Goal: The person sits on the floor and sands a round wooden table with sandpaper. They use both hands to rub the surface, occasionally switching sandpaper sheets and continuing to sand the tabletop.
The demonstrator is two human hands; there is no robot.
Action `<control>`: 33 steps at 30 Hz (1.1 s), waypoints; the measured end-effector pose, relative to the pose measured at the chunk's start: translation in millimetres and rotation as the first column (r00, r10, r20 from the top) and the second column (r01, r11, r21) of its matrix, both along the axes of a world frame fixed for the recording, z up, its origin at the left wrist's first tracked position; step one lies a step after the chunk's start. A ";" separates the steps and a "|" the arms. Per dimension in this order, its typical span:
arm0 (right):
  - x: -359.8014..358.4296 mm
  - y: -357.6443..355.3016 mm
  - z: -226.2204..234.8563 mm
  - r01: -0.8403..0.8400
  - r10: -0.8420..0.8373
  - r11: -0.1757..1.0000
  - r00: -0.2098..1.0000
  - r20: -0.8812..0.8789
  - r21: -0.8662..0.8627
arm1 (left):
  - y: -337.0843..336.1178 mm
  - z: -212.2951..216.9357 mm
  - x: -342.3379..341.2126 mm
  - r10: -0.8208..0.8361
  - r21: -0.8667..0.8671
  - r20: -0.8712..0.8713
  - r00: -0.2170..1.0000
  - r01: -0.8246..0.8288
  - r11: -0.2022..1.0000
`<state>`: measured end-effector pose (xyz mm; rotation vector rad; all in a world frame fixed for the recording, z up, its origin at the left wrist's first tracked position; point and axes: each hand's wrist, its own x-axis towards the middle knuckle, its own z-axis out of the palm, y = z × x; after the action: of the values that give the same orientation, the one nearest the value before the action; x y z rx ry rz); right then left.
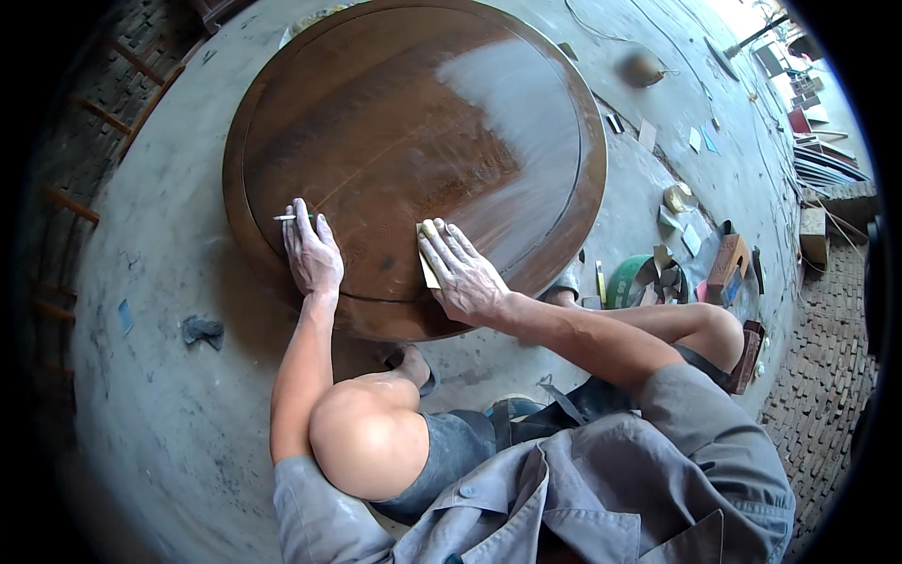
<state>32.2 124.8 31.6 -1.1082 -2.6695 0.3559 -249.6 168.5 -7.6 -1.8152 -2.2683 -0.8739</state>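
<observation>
A round brown wooden tabletop [376, 141] lies before me, its right side covered in pale dust. My right hand [467, 279] presses flat on the near part of it, over a folded yellowish piece of sandpaper [427, 258] that shows along the hand's left edge. Further left, my left hand [314, 252] rests near the rim with its fingers extended. A thin white cigarette [285, 218] sticks out between those fingers. White dust coats both hands.
Right of the tabletop stands a green tub [629, 280] with scraps in it, beside a brown box [727, 268]. Several paper scraps and a cable lie on the concrete floor [160, 254]. A grey rag [202, 331] lies at left. My bent knee [368, 437] is close to the near rim.
</observation>
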 end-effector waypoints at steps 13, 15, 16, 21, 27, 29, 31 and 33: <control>-18.4 73.5 -6.0 -0.290 0.290 0.957 0.957 -0.024 -0.003 | -8.7 2.0 -9.1 0.014 -0.011 -0.020 1.000 -0.014 1.000; 13.0 137.6 -2.7 -0.220 0.208 0.968 0.973 0.100 0.125 | -12.3 4.0 -12.0 0.026 -0.056 0.042 0.999 -0.023 0.998; 41.1 177.3 -14.4 -0.097 0.050 0.973 0.975 0.217 0.210 | -10.4 1.9 -10.9 0.018 -0.050 0.046 0.999 -0.015 0.999; 123.3 324.4 3.4 0.377 -0.417 0.885 0.903 0.106 0.274 | -9.9 6.4 -5.4 0.011 -0.041 0.069 0.998 -0.008 0.999; -99.6 222.9 -18.9 0.025 -0.058 0.964 0.991 0.119 0.265 | -6.2 12.7 0.3 0.001 -0.083 0.047 0.999 0.003 0.997; -98.5 225.9 -20.3 -0.131 0.103 0.959 0.987 0.123 0.250 | -8.7 12.4 -1.0 -0.021 -0.070 0.091 0.996 0.028 0.997; -59.7 256.2 -12.4 -0.152 0.128 0.966 0.983 0.128 0.207 | -18.5 13.8 -8.8 0.013 -0.083 0.068 0.998 -0.007 0.997; 5.4 301.7 -8.2 0.001 -0.062 0.957 0.978 0.199 0.289 | -17.2 15.8 -7.5 0.033 -0.081 0.074 0.997 -0.027 0.996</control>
<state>37.6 426.6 23.4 -1.1472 -2.7578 -0.1610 -257.0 151.3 8.2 -1.8047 -2.4028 -0.8731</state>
